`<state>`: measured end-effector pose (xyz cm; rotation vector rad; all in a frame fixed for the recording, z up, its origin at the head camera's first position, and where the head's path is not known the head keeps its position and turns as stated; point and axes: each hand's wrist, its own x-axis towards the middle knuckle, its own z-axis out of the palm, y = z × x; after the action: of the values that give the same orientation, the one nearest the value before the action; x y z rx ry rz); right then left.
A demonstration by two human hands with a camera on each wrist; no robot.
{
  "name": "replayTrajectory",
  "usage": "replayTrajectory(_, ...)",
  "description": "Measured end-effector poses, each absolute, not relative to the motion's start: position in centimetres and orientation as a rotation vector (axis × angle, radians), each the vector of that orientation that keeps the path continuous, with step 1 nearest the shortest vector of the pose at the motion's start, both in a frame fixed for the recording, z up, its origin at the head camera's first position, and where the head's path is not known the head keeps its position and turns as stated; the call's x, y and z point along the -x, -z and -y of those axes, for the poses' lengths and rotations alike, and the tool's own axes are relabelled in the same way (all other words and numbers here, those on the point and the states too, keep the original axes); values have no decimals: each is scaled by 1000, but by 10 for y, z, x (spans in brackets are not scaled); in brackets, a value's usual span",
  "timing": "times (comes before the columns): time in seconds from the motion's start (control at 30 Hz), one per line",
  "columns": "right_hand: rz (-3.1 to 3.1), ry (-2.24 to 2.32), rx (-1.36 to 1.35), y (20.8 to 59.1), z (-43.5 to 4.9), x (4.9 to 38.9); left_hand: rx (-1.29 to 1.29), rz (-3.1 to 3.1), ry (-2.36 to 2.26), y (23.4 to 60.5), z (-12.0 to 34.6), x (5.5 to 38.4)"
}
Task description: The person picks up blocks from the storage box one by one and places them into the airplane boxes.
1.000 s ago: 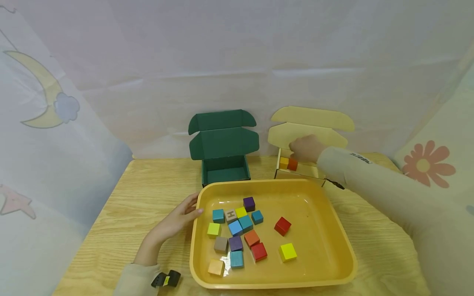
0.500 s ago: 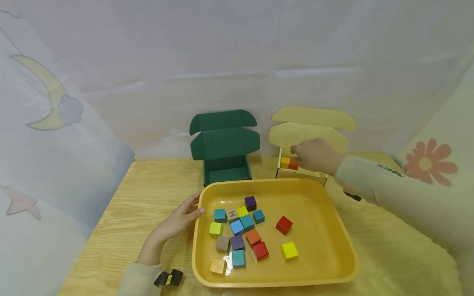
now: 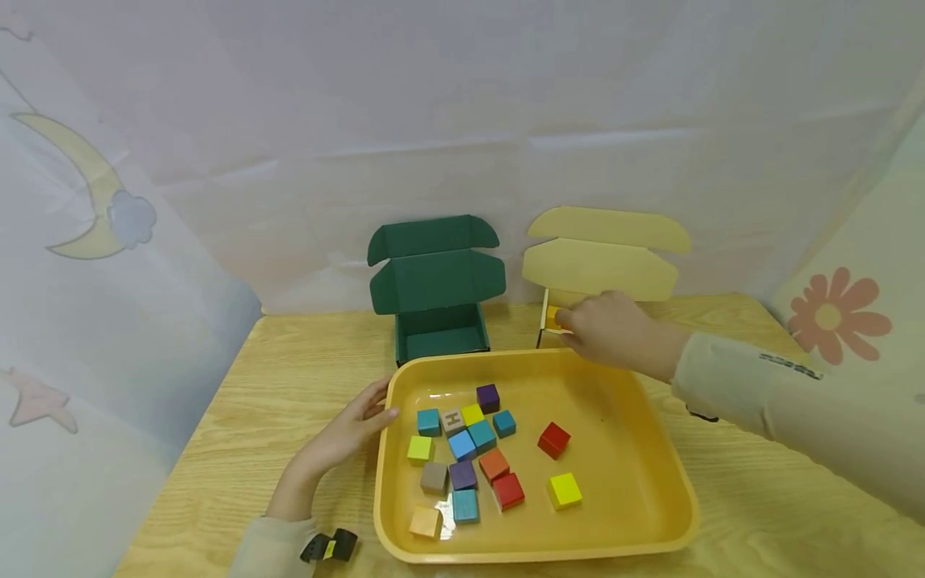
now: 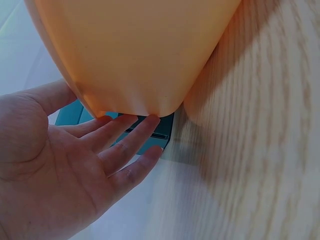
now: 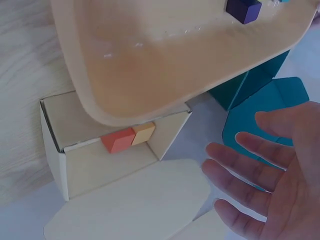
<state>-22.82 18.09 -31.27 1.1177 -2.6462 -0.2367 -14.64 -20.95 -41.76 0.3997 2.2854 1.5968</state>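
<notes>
My left hand [image 3: 343, 429] is at the left side of the yellow tray [image 3: 535, 554]. Its thumb hooks over the rim while the fingertips lie against the outer wall, as the left wrist view shows. Over the front of the open cream box [image 3: 600, 267] is my right hand [image 3: 610, 329], holding nothing, its fingers loosely spread in the right wrist view. That box contains a yellow-orange block [image 5: 144, 133] and a red-orange block [image 5: 118, 140], side by side. In the head view the hand covers most of this pair.
Several coloured blocks lie in the tray, among them a red block [image 3: 554, 441], a bright yellow block [image 3: 564, 491] and a dark purple block [image 3: 487, 398]. An open green box [image 3: 437, 281] stands behind the tray. A fabric backdrop [image 3: 433, 96] closes off the table's far side.
My right hand has drawn back from deep inside the cream box toward its front and the tray's far edge. My left hand has stayed on the tray.
</notes>
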Motion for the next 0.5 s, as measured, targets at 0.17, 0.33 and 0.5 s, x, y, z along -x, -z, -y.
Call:
replayTrajectory(0.17, 2627, 336, -1135, 315, -174, 217, -389, -2287, -1594, 418, 210, 147)
replayTrajectory(0.33, 2622, 376, -1167, 320, -169, 207, -380, -2290, -1591, 417, 211, 147)
replayTrajectory(0.5, 2632, 369, -1196, 325, -167, 199, -383, -2289, -1588, 417, 210, 147)
